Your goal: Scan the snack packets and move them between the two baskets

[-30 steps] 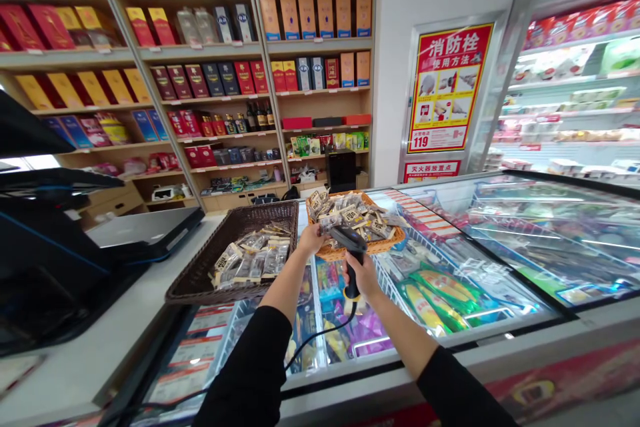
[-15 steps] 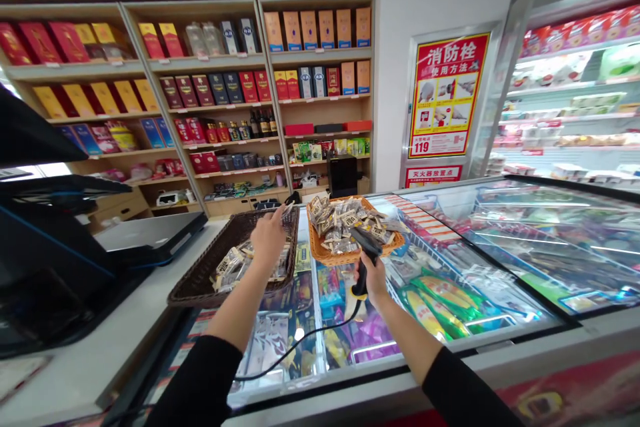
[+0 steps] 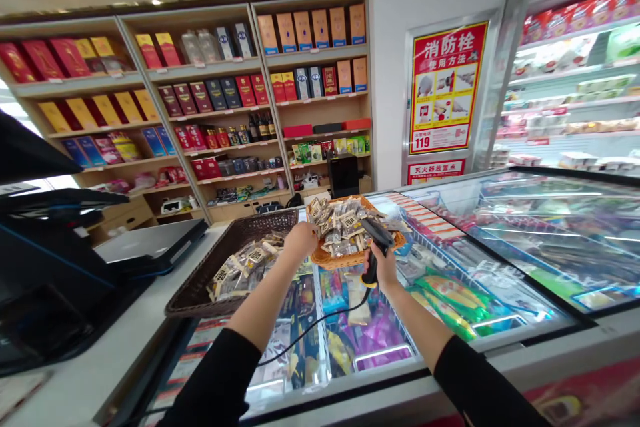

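Note:
My right hand [image 3: 383, 265] is wrapped round the handle of a black barcode scanner [image 3: 379, 233], its head over the front right of a tan wicker basket [image 3: 325, 259]. A black cable runs from the handle down to the left. Small clear-and-beige snack packets [image 3: 345, 217] fill that basket. At its left rim is my left hand [image 3: 301, 240], fingers curled; what they hold, if anything, is hidden. Left of it, a dark brown wicker basket [image 3: 195, 290] contains more of these packets [image 3: 245, 267].
Both baskets rest at the glass-topped chest freezer [image 3: 370, 373], which has bagged goods inside. A counter [image 3: 115, 320] with a black-and-silver device [image 3: 155, 240] stands left. Behind are shelves of boxes [image 3: 240, 90], a fire hydrant sign [image 3: 447, 90] and a lit fridge [image 3: 575, 93].
My left hand has moved right, from above the dark basket to the tan basket's left rim. The scanner in my right hand has shifted slightly right.

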The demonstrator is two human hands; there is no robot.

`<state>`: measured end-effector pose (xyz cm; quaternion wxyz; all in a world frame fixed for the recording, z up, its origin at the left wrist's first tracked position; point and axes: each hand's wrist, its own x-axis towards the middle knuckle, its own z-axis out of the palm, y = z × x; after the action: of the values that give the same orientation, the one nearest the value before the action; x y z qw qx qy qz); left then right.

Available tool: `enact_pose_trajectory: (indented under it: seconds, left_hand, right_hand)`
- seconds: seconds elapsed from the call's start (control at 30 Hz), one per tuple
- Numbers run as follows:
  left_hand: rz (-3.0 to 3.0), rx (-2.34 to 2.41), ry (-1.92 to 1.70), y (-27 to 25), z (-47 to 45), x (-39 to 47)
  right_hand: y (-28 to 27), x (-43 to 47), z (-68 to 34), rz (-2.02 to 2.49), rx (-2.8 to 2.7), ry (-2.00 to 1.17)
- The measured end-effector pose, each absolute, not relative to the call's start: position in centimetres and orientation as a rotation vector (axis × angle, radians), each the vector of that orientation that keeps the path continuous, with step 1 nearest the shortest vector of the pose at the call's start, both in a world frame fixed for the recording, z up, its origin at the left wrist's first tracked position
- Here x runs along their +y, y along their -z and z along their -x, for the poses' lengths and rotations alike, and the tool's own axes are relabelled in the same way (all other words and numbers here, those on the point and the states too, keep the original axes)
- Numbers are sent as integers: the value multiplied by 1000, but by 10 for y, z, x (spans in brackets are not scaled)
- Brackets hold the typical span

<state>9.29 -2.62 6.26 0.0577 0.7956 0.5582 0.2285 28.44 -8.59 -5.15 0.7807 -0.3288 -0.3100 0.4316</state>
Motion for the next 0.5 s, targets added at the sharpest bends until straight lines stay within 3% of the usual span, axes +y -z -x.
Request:
enact_pose_trajectory:
  seconds: [0.17, 0.5]
  left_hand:
    - [-2494, 1496, -707, -55, -174, -4]
    - [-2228, 1731, -624, -37, -245, 46]
  right_hand:
    - [58, -83, -286, 668, -620, -939]
    - [50, -75, -286, 673, -520, -891]
